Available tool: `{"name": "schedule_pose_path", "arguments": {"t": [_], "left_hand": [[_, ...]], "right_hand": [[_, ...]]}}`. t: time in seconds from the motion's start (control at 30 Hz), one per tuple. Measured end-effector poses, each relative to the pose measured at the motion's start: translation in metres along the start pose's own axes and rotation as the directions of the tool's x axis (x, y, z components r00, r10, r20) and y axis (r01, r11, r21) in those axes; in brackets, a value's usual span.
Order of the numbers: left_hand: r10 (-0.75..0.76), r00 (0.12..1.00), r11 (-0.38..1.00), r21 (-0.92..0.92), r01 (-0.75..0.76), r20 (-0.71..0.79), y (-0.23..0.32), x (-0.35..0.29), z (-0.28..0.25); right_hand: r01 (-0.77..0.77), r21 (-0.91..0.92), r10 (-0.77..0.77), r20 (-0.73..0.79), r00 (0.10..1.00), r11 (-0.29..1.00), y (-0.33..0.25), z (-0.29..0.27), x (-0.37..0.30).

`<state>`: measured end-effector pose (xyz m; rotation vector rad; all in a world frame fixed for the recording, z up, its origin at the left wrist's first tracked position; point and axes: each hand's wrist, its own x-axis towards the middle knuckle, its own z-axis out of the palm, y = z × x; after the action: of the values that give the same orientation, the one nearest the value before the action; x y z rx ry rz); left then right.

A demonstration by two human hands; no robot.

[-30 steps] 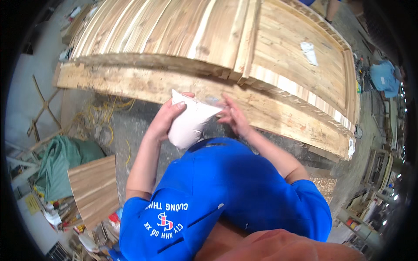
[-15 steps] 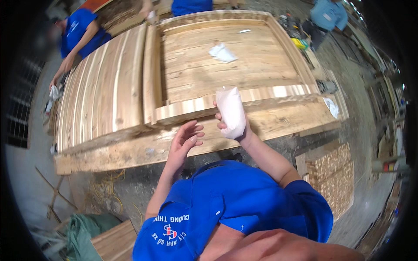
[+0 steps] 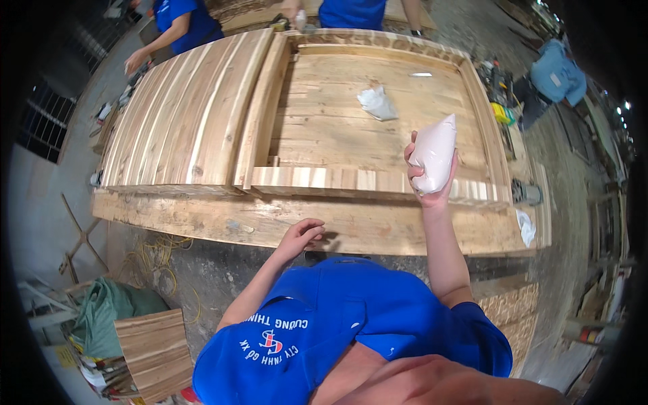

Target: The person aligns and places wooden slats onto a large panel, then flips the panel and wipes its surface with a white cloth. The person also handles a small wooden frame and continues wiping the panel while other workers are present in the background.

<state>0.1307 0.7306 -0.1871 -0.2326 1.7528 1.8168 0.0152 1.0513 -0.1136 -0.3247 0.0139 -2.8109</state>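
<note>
A plump, pale pinkish-white plastic bag [image 3: 434, 154] with a pointed top corner is gripped in my right hand [image 3: 439, 194], whose fingers wrap its left side. It is held up over the near rail of a wooden frame [image 3: 378, 181]. My left hand [image 3: 302, 237] holds nothing; its loosely bent fingers are apart, over the front edge of the wooden bench [image 3: 297, 216]. Inside the frame, on its recessed board, lie a crumpled white bag [image 3: 378, 103] and a small pale strip [image 3: 420, 75].
A slatted wooden panel [image 3: 179, 121] lies left of the frame. Two people in blue work across the bench, and a person in light blue [image 3: 557, 75] stands at right. A grey clamp-like tool [image 3: 526, 192] and white scrap [image 3: 525, 228] sit at the bench's right. Yellow cord [image 3: 158, 260] lies on the floor.
My right hand has moved right and outward with the bag. My left hand has dropped slightly toward me. The view has shifted, and the person at far left has drawn an arm back.
</note>
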Motion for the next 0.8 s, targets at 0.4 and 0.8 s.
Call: {"name": "schedule_pose_path", "arguments": {"t": [0.4,0.8], "left_hand": [[0.21,0.643,0.974,0.101,-0.203,-0.736,-0.06,-0.06,-0.187],[0.634,0.278,0.663,0.692,0.285,-0.722,-0.073,-0.014,-0.231]], "right_hand": [[-0.105,-0.399,0.055,-0.135,0.989,0.911,0.087,-0.067,0.292],[-0.13,-0.637,-0.119,-0.333,0.935,0.76,0.127,-0.171,0.515]]}}
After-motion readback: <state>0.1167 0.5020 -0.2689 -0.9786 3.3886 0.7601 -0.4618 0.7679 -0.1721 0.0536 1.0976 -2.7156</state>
